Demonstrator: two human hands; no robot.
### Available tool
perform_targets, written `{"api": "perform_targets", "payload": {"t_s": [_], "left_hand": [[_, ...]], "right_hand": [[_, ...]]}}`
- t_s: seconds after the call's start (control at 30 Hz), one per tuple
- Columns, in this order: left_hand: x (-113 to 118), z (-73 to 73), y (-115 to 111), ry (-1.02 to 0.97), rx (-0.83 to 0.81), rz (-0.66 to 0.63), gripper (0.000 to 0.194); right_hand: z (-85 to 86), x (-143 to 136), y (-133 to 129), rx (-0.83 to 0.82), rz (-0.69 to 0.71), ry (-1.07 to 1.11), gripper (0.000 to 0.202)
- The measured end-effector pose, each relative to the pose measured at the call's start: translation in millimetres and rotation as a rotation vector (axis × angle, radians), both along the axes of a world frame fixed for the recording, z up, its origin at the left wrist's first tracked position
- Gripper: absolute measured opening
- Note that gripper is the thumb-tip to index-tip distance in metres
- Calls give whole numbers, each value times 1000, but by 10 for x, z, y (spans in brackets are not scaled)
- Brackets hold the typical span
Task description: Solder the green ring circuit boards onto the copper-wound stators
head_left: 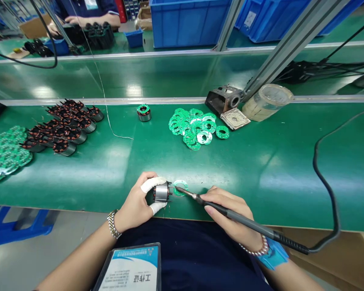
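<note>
Near the bench's front edge, my left hand (141, 198) grips a motor stator (161, 192) on its side, with white finger covers on the thumb and a finger. The stator's pin end faces right. My right hand (230, 210) is closed round a soldering iron (227, 213), whose tip points left, close to the stator's pins. Beneath the tip lies a green ring-shaped circuit board (180, 194) on the bench. Whether the tip touches a pin or the board I cannot tell. Farther back stands another stator (144, 114) with a green board on top.
A pile of ring boards (197, 126) lies ahead, beside a metal iron holder (223, 99), a sponge tray (235, 118) and a plastic tub (267, 102). Stators (65, 127) and stacked boards (7, 151) sit left. The iron's cable (317, 161) loops right; thin wire (109, 121) hangs down.
</note>
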State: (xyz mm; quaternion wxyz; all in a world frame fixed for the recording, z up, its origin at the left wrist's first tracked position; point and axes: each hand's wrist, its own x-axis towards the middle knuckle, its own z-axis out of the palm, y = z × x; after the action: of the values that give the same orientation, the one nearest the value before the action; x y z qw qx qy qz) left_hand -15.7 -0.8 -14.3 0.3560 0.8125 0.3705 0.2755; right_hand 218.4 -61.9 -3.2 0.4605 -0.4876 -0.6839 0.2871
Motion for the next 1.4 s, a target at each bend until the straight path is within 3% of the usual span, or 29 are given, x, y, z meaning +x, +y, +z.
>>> {"api": "perform_targets", "payload": {"t_s": [0.43,0.7,0.8,0.97,1.07,1.13,1.23,1.33,1.4], "left_hand": [[-22,-19,10,5,-12,2,47],[-17,-23,11,-8,-33,12,47],[-20,-34,12,-19,-76,17,45],[-21,-46,3,-144,-233,42,46],[1,-13,4,-218,-331,29,50],[29,22,18,-158,-324,-10,56],[80,53,54,49,-146,-52,56],[120,27,78,187,6,-11,54],[132,-7,78,225,35,19,56]], "right_hand": [[-7,9,-4,11,-12,-3,19],[-56,35,-48,45,-105,-37,19],[-86,23,-3,82,-84,-89,18],[-104,-38,157,192,151,-270,26],[-64,-101,188,216,59,-279,20],[-22,-164,178,198,-85,-215,15],[42,-279,158,34,-214,21,15],[84,-366,157,-163,-135,354,21],[91,-383,167,-212,-32,461,30]]}}
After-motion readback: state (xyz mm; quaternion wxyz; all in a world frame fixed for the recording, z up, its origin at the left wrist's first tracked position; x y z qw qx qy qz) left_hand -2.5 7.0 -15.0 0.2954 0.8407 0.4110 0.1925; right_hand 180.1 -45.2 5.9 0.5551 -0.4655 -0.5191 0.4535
